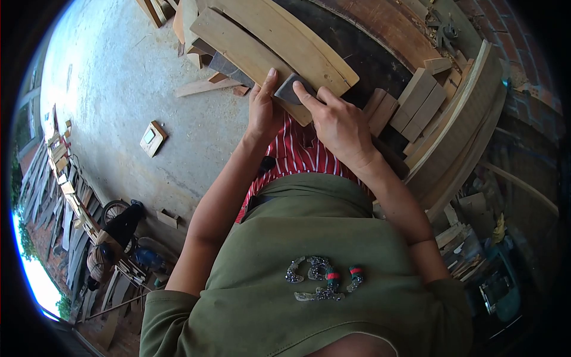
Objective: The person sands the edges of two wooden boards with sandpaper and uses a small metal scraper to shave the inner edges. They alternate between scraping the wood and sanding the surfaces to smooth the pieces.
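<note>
From my remote seat, the far left shows a lumber pile [44, 190], with a person [122, 229] bent beside it near a wheel. On the concrete floor [196, 154] lies a small wooden square [153, 138] with a pale patch in its middle, well apart from the work.

Toward the middle, my left hand [263, 110] grips the near end of a pale board [238, 44], thumb up on its face; I cannot see the fingers underneath. The board slants across above the lap, with a wider board [297, 41] just beyond it. On the board's near end sits a dark block [286, 92], held by my right hand [342, 122], forefinger laid along its top and the other fingers curled in; the right thumb is hidden.

To do this rubbing well, I'd judge the block should lie flat, its pressure spread rather than centred under that one fingertip, and run with the grain. Easing off at the end should spare the edge from rounding. The left thumb sits close to the block, so I'd want it out of the stroke's path while the grip stays firm.

Rightward are stacked wooden blocks [410, 95], then curved planks [455, 143], then brickwork [505, 33].
</note>
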`<state>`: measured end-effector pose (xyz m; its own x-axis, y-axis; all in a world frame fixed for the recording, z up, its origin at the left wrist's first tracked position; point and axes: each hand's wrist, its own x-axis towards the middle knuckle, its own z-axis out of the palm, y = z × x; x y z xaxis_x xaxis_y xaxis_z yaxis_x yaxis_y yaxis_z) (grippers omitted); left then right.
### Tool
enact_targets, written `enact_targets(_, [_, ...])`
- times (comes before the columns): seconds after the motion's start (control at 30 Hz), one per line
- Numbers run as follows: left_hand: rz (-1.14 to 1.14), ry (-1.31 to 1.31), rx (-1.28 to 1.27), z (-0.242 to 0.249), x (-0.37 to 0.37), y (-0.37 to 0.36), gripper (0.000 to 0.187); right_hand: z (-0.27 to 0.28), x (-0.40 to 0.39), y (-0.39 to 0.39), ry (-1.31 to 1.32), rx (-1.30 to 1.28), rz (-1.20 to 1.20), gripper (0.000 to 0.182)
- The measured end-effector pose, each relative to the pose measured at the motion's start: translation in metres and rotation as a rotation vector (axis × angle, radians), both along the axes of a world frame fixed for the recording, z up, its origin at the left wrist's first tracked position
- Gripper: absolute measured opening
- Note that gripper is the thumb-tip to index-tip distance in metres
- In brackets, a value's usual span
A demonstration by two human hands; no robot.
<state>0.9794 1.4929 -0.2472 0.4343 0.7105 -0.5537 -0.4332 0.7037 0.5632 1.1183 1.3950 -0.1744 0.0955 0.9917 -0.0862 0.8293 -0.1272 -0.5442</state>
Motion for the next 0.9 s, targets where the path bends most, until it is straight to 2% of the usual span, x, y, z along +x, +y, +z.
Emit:
enact_targets(0.17, [0.022, 0.022, 0.01, 0.007, 0.005, 0.001, 0.038, 0.003, 0.0, -0.005, 0.008, -0.035, 0.008, 0.059])
enact_targets(0.23, [0.016, 0.006, 0.004, 0.002, 0.002, 0.001, 0.039, 0.004, -0.003, 0.002, -0.05, -0.024, 0.015, 0.048])
enact_targets(0.57, [0.027, -0.02, 0.019, -0.003, 0.002, 0.0, 0.039, 0.0, -0.007, 0.0, -0.067, 0.0, -0.018, 0.048])
enact_targets(0.63, [0.023, -0.007, 0.018, 0.003, 0.003, 0.0, 0.039, 0.002, -0.003, -0.007, -0.03, -0.046, -0.047, 0.055])
enact_targets(0.9, [-0.003, 0.045, 0.037, 0.001, 0.004, 0.0, 0.042, 0.004, 0.002, 0.0, -0.019, -0.011, -0.038, 0.05])
